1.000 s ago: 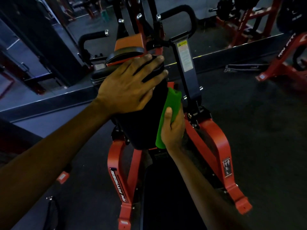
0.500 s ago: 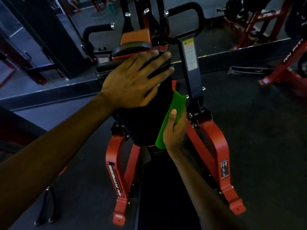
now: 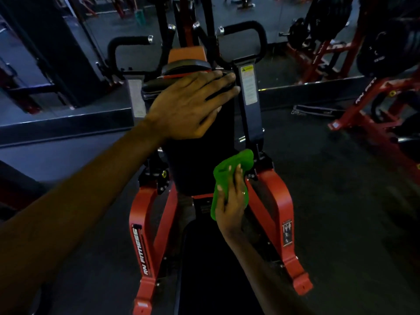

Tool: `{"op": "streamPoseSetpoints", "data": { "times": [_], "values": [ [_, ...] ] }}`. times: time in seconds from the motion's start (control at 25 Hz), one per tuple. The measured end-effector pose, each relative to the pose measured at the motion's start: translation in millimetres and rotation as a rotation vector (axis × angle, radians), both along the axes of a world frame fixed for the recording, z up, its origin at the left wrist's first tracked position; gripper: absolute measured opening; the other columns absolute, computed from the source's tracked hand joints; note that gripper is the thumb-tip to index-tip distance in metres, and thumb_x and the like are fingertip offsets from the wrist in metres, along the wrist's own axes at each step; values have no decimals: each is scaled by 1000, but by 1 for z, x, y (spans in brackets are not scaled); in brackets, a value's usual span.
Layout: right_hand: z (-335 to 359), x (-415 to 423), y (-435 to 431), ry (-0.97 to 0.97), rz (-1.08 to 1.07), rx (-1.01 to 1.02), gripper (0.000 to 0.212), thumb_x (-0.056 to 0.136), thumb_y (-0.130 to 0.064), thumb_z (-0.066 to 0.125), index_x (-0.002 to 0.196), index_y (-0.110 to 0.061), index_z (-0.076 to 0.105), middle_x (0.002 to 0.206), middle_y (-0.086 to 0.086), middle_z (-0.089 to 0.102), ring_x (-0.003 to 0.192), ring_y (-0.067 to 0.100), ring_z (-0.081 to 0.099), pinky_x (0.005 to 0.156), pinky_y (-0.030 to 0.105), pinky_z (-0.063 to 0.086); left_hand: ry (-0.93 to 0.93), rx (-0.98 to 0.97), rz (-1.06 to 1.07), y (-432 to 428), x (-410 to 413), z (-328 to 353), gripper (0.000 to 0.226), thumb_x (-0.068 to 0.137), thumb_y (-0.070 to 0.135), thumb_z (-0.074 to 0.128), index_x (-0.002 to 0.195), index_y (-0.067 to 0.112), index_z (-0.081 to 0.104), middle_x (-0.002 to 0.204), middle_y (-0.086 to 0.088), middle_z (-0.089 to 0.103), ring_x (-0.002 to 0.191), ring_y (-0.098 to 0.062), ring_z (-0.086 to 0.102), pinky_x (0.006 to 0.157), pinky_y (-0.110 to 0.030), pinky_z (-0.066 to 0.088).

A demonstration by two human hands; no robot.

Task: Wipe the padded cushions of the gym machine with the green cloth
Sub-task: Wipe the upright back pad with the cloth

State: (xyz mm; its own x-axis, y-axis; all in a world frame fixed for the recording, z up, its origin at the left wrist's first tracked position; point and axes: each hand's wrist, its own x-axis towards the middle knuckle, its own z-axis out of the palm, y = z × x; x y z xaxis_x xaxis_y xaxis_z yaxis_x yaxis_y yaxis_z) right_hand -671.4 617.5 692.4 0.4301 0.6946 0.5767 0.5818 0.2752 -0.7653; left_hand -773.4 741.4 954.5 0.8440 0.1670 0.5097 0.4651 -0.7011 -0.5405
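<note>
The left hand (image 3: 188, 105) lies flat on the upper part of the black upright cushion (image 3: 195, 164) of the gym machine. Its fingers (image 3: 218, 78) are straight and a little spread, with the tips reaching to just beside the dark post that carries a warning label (image 3: 248, 85). The right hand (image 3: 231, 201) is lower down, at the cushion's lower right edge, with its fingers curled round the bunched green cloth (image 3: 236, 163). The cloth sticks up above the hand and hangs below it. It sits between the cushion and the right red frame leg (image 3: 279, 201); whether it presses on the padding cannot be told. A second black pad, the seat (image 3: 209, 258), runs toward the camera beneath the right forearm. The left red frame leg (image 3: 145, 223) bears white lettering. Two black curved handles (image 3: 129, 40) rise behind the cushion. Red racks with weight plates (image 3: 327, 21) stand well apart at the far right on the dark floor (image 3: 341, 201).
</note>
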Motion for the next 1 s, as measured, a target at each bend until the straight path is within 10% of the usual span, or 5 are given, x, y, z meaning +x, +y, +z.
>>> {"op": "streamPoseSetpoints", "data": {
  "times": [0.32, 0.64, 1.0],
  "values": [
    [68, 36, 32, -875, 64, 71, 55, 96, -34, 47, 150, -29, 38, 158, -1, 31, 127, 25, 46, 120, 44, 17, -348, -285, 155, -19, -80, -34, 57, 102, 15, 39, 158, 11, 28, 165, -9, 25, 153, -24, 21, 125, -41, 11],
    [130, 24, 60, -713, -124, 144, 59, 99, -32, 47, 155, -25, 31, 163, 7, 24, 156, 17, 6, 126, 44, 3, -484, -526, -10, -11, -92, -40, 56, 104, 6, 40, 158, 4, 24, 167, -9, 17, 155, -22, 12, 126, -31, 12],
    [178, 13, 64, -967, -49, 146, 62, 97, -38, 49, 156, -28, 33, 166, 4, 24, 153, 26, 19, 123, 46, 5, -612, -594, -83, -13, -86, -48, 63, 97, -5, 43, 156, 0, 25, 166, -15, 19, 155, -24, 13, 126, -32, 14]
  ]
}}
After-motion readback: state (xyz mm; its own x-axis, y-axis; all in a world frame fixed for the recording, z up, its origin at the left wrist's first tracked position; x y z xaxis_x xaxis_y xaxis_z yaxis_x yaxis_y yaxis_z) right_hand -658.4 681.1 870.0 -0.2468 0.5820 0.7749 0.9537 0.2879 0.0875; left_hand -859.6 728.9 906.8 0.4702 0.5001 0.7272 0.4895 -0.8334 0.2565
